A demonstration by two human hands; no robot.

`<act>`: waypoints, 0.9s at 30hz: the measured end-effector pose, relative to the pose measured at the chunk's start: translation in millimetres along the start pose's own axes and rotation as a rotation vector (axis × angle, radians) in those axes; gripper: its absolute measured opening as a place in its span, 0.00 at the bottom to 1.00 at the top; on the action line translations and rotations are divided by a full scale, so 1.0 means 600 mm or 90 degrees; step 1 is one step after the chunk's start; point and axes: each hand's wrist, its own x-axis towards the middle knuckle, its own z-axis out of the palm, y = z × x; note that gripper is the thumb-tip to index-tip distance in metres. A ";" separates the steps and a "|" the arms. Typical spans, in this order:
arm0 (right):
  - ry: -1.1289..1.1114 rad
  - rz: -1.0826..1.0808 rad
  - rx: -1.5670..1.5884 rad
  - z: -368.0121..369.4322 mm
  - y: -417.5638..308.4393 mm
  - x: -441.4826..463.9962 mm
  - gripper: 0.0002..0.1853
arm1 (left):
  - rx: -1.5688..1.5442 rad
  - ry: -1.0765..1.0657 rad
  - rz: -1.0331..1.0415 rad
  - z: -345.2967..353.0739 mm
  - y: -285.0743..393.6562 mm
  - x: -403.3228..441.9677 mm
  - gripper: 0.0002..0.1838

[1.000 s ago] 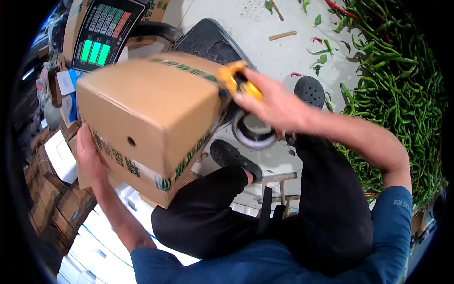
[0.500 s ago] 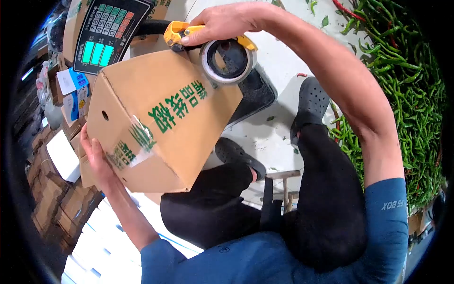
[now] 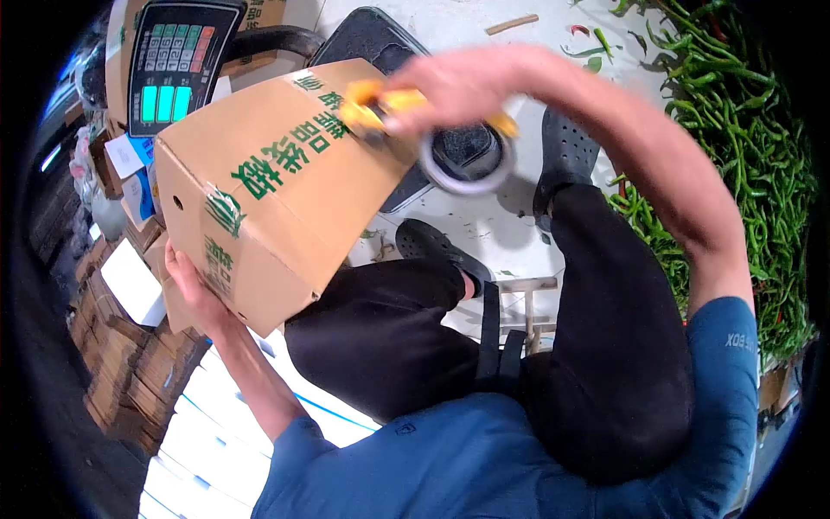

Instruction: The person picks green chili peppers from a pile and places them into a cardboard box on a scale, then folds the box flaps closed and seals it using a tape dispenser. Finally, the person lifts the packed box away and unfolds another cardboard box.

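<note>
A brown cardboard box (image 3: 303,199) with green printing is tilted above my left thigh. Against its lower left side rests my left hand (image 3: 197,292), fingers partly hidden by the box. My right hand (image 3: 454,91), blurred by motion, is closed around a yellow tape dispenser (image 3: 367,102) at the box's upper right edge. A roll of clear tape (image 3: 468,164) hangs from the dispenser, to the right of the box.
A scale display (image 3: 173,65) with lit green digits stands upper left, its black platform (image 3: 372,39) behind the box. Green chili peppers (image 3: 743,182) are heaped at right. Flattened cardboard (image 3: 121,355) and white boxes (image 3: 216,432) lie lower left. A small stool (image 3: 523,298) is between my legs.
Over the last half second, my right hand has moved right and down with the dispenser. The box has turned and shifted slightly left, with my left hand still against it.
</note>
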 end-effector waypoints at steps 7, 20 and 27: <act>0.101 0.089 0.153 0.130 -0.030 -0.113 0.35 | -0.048 0.069 -0.037 -0.008 -0.019 -0.044 0.26; 0.228 0.051 0.156 -0.029 -0.006 0.089 0.31 | -0.149 0.015 -0.220 0.002 -0.013 -0.125 0.29; 0.159 0.066 0.122 -0.049 -0.015 0.113 0.31 | 0.084 0.052 0.196 0.042 0.035 0.039 0.26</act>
